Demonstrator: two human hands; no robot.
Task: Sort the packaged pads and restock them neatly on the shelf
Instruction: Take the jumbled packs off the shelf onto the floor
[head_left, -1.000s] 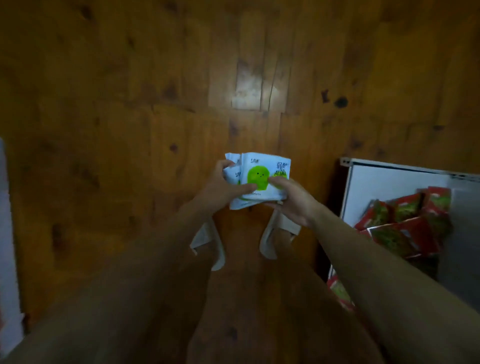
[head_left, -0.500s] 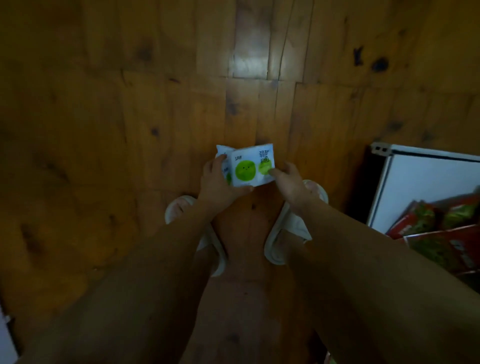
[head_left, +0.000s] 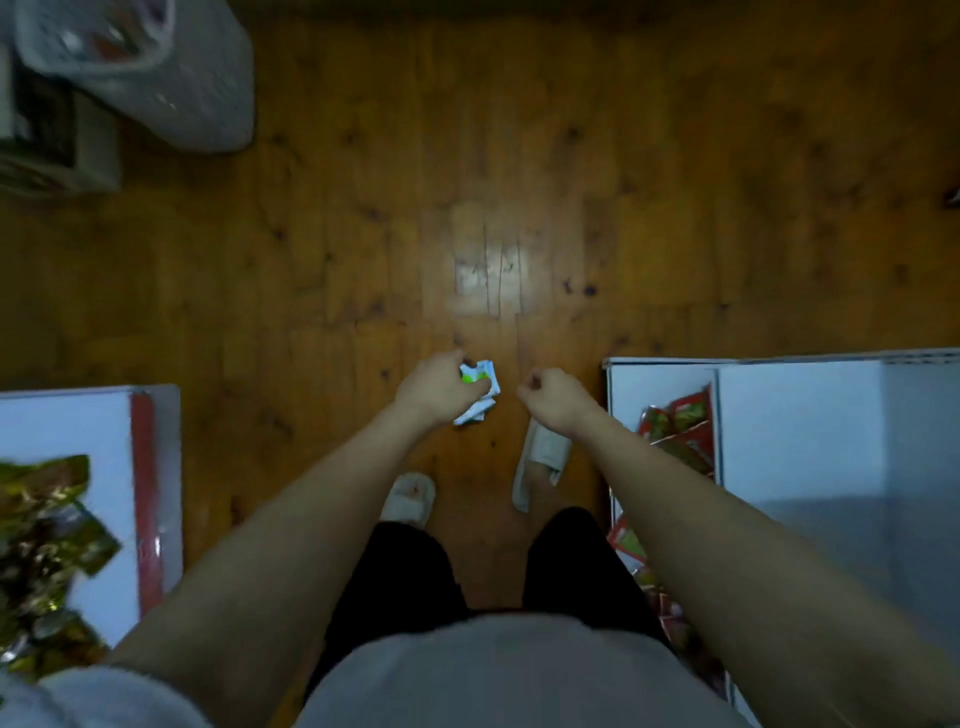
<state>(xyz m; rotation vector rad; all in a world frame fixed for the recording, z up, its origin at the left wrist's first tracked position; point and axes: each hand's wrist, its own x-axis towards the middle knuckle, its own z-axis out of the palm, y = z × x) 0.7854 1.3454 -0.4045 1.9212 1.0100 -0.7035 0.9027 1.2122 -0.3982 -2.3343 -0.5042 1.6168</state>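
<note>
Left hand (head_left: 434, 391): fingers curled round the pads (head_left: 479, 387), holding the pack above the floor (head_left: 363, 218).
Right hand (head_left: 553, 397): fist closed, holding nothing, just beside the pack but apart from it.
Pads: white pack with a green print, partly crumpled.
Right shelf (head_left: 805, 415): red packets (head_left: 678, 426) at its left edge.
Left shelf (head_left: 62, 421): gold packets (head_left: 41, 525).
Feet: 2 slippers (head_left: 540, 457).

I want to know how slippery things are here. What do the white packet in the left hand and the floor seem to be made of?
The white packet looks like thin plastic film: it crumples in the left hand. The floor looks like varnished wood planks, with knots, seams and a bright glare patch.
</note>
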